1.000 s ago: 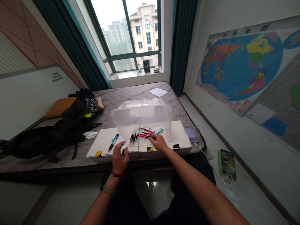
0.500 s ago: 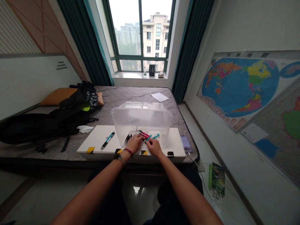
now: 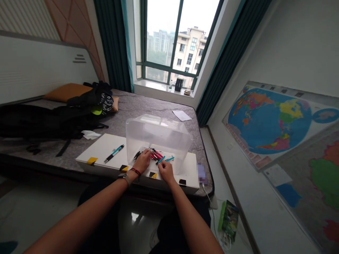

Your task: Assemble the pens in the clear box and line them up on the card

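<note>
A clear plastic bin [image 3: 159,135] lies on its side on a white board [image 3: 103,150] at the bed's edge. Several red, black and teal pens [image 3: 156,155] lie at its mouth. My left hand [image 3: 143,160] rests on the pile with fingers curled over the black and red pens. My right hand [image 3: 165,169] pinches a teal pen [image 3: 160,159] at the front of the pile. One teal and black pen [image 3: 113,153] lies apart on the board's left half.
A black backpack and clothes [image 3: 53,120] and an orange pillow [image 3: 65,91] lie on the grey mattress [image 3: 148,109] at left. A white paper [image 3: 181,115] lies far back. A world map [image 3: 275,120] hangs on the right wall. A green box [image 3: 229,218] stands on the floor.
My left hand has come from the board's front edge onto the pen pile. My right hand has drawn back slightly with a teal pen. The camera has swung left.
</note>
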The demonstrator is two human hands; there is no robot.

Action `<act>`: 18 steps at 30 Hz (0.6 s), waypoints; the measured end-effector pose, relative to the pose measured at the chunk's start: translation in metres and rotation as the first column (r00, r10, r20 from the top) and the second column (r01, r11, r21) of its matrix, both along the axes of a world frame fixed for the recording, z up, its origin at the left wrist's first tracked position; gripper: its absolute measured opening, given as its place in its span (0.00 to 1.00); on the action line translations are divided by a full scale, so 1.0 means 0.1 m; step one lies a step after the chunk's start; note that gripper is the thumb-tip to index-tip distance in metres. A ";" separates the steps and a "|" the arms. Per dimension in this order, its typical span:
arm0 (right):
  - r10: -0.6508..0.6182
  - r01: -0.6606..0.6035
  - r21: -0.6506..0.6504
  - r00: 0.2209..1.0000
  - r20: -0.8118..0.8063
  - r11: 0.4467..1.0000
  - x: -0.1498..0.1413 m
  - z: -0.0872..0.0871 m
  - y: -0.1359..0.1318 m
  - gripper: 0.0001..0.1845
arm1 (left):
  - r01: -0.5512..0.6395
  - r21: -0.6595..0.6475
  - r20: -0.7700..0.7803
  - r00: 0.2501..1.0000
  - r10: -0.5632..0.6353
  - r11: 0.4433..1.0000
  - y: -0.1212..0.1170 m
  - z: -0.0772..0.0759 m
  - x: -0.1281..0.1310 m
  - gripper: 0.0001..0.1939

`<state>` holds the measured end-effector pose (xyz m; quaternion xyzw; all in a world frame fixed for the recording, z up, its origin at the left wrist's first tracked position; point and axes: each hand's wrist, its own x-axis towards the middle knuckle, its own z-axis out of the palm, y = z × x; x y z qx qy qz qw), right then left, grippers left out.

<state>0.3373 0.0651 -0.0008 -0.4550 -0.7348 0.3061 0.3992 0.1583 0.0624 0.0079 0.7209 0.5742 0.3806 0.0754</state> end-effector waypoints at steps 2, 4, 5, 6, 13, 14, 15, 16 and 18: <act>0.001 -0.001 0.005 1.000 0.013 1.000 0.00 0.02 -0.01 0.17 | -0.052 0.044 0.069 0.996 0.049 0.998 -0.03 -0.03 0.01 0.14; 0.003 -0.003 0.012 1.000 0.020 1.000 0.00 0.02 0.00 0.18 | -0.086 0.051 0.100 0.992 0.081 0.995 -0.07 -0.07 0.04 0.13; 0.006 -0.006 0.013 1.000 0.021 1.000 0.00 0.02 0.00 0.18 | -0.095 0.051 0.105 0.990 0.090 0.994 -0.09 -0.08 0.05 0.12; 0.011 -0.011 0.010 1.000 0.021 1.000 0.00 0.02 0.00 0.18 | -0.098 0.052 0.106 0.990 0.092 0.994 -0.11 -0.09 0.06 0.12; 0.016 -0.015 -0.030 0.999 0.031 0.999 0.00 0.03 -0.02 0.17 | -0.068 0.032 0.107 0.992 0.064 0.997 -0.15 -0.20 0.10 0.10; 0.017 -0.016 -0.034 0.999 0.036 0.999 0.00 0.04 -0.02 0.17 | -0.070 0.029 0.112 0.991 0.067 0.997 -0.14 -0.21 0.10 0.10; 0.017 -0.016 -0.038 0.999 0.038 0.999 0.00 0.05 -0.03 0.17 | -0.076 0.025 0.123 0.990 0.073 0.997 -0.13 -0.22 0.10 0.09; 0.015 -0.013 -0.040 0.999 0.040 0.999 0.00 0.06 -0.03 0.17 | -0.087 0.016 0.139 0.987 0.084 0.996 -0.11 -0.23 0.09 0.09; 0.005 -0.003 -0.042 0.999 0.045 0.999 0.00 0.08 -0.04 0.17 | -0.123 -0.012 0.181 0.976 0.124 0.992 -0.07 -0.25 0.08 0.08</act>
